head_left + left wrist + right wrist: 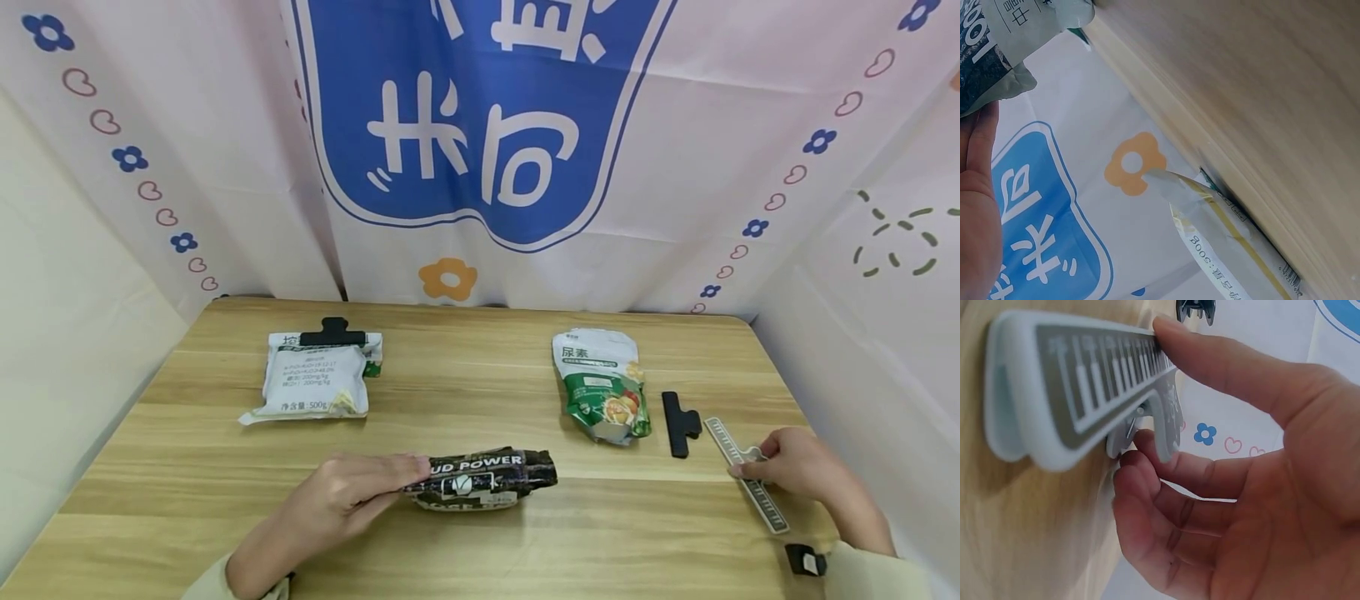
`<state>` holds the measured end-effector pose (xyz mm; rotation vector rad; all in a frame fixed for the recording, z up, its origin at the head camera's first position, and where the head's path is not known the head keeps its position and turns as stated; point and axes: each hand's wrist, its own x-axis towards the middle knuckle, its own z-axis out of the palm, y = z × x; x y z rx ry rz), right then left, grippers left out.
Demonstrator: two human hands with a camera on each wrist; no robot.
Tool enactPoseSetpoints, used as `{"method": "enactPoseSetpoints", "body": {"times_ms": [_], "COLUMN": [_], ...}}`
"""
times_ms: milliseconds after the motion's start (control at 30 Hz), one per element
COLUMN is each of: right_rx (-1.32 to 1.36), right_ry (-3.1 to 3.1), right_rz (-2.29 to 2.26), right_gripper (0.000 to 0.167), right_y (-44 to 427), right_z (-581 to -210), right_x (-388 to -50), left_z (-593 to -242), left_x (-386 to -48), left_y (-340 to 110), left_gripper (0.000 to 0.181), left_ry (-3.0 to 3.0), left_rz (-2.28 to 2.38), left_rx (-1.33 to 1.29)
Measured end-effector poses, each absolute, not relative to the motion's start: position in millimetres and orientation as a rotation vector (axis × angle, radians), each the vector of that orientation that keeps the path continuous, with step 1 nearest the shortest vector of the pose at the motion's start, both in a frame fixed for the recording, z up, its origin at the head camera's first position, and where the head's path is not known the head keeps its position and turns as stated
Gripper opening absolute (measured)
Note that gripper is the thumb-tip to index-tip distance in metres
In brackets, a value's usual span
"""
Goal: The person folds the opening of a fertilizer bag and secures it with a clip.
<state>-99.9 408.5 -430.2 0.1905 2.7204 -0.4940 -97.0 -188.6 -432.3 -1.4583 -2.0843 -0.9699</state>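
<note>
My left hand (341,496) grips the left end of a black-printed bag (480,482) that stands on the table, its folded top upward. The same bag (1010,44) fills the upper left corner of the left wrist view, above part of my left hand (979,162). At the right, my right hand (802,471) pinches a long white sealing clip (765,500) with a dark striped panel. Seen from the right wrist, the thumb lies on the clip (1094,375) and the fingers of the right hand (1241,444) curl near its handle.
A green-and-white pouch (600,383) lies right of centre, with a black clip (678,425) beside it. Back left, a white bag (318,383) carries another black clip (333,333). A small black clip (806,560) lies near my right sleeve. A printed curtain (712,167) hangs behind the table.
</note>
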Motion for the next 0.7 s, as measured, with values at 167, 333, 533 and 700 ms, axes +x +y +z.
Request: {"method": "enactPoseSetpoints", "body": {"times_ms": [167, 333, 533, 700], "right_rx": [0.227, 0.234, 0.223, 0.207], "right_ry": [2.672, 2.650, 2.714, 2.828], "right_rz": [-0.501, -0.506, -0.577, -0.612], "right_gripper": [0.060, 0.069, 0.054, 0.058], "right_y": [407.8, 409.4, 410.5, 407.5], "right_z": [-430.0, -430.7, -432.5, -426.8], "right_x": [-101.3, -102.6, -98.9, -94.8], "left_z": [-432.6, -433.1, -433.1, -432.2], "left_x": [-96.5, -95.7, -94.9, -94.8], "left_y": [-188.4, -189.2, -189.7, -189.7], "left_gripper": [0.029, 0.030, 0.031, 0.031], "left_ry": [-2.078, -2.105, -2.127, -2.144], "left_rz": [-0.971, -0.986, -0.988, -0.976], "left_rx": [-1.456, -1.446, -1.438, -1.435]}}
